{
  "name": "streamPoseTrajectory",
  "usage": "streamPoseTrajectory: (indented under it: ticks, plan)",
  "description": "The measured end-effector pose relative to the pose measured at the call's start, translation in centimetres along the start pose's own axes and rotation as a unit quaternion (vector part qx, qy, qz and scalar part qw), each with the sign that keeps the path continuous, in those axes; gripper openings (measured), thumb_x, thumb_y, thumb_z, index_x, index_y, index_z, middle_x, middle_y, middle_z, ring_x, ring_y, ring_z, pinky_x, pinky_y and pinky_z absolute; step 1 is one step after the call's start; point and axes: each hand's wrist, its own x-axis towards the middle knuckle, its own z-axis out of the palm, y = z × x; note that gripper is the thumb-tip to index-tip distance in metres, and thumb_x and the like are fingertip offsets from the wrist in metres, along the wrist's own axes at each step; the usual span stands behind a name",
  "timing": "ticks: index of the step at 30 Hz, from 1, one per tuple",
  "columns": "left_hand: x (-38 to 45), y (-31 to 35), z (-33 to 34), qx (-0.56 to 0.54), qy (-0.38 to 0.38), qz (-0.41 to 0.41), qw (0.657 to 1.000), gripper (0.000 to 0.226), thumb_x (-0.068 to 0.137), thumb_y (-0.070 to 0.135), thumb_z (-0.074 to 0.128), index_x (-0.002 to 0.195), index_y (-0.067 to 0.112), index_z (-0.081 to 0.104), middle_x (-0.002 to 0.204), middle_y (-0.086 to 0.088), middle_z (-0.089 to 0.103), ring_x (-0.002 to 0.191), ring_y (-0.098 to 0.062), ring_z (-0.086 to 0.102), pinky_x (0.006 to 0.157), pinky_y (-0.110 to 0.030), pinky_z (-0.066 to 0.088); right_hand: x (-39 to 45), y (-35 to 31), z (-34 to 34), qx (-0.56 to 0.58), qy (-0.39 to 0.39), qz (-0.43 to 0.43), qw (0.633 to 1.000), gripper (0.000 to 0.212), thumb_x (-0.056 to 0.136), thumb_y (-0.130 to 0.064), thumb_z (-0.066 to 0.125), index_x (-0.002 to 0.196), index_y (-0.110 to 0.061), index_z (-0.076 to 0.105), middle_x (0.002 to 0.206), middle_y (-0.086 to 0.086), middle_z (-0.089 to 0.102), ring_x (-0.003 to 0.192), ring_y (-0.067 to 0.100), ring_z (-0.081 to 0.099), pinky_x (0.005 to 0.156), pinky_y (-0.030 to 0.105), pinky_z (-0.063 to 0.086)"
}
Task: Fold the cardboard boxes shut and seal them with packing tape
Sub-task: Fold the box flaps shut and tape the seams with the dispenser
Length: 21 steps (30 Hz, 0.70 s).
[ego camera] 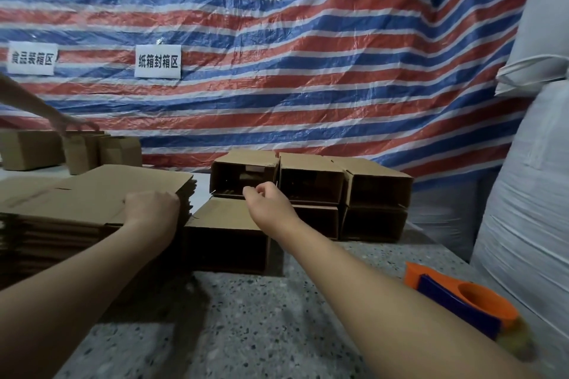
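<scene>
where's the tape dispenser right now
In the head view the orange and blue tape dispenser lies on the speckled table at the lower right, just beyond the right forearm and beside the white wrapped bales, untouched by either hand.
</scene>
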Motion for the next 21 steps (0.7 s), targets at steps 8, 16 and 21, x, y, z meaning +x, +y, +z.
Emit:
streamPoseTrajectory:
  ticks: [8,16,21]
  plan:
    - [0.5,-0.3,-7.3,0.202,0.152,0.053,0.966,0.012,0.097,0.024,0.049,0.093,0.017,0.058,0.076,0.008,0.06,0.071,-0.01,0.057,0.078,-0.029,0.042,0.3,-1.2,-0.7,-0.024,0.009,-0.027,0.999,0.059,0.099,-0.045,0.049,0.148,-0.012,0.041,0.148,0.007,0.047,0.13,0.023,0.048,0.1,0.034,0.04]
    - [-2.1,0.8,-19.2,0.117,0.275,0.06,0.952,0.009,0.093,0.03,0.05,0.095,0.023,0.055,0.081,0.001,0.048,0.098,-0.022,0.053,0.092,-0.038,0.029,1.8,-4.0,-7.6,0.02,0.128,-0.061,0.99,0.071,0.099,-0.049,0.051,0.156,-0.014,0.028,0.158,0.011,0.037,0.14,0.03,0.04,0.103,0.039,0.038]
    - [-2.7,0.9,-22.0,-0.132,0.375,0.159,0.904,0.021,0.095,0.011,0.043,0.111,0.016,0.056,0.087,-0.006,0.056,0.091,-0.025,0.046,0.096,-0.042,0.025,1.0,-4.6,-13.9,0.147,0.241,-0.061,0.957,0.07,0.101,-0.058,0.039,0.155,-0.017,0.024,0.152,0.009,0.041,0.121,0.022,0.047,0.095,0.038,0.038]
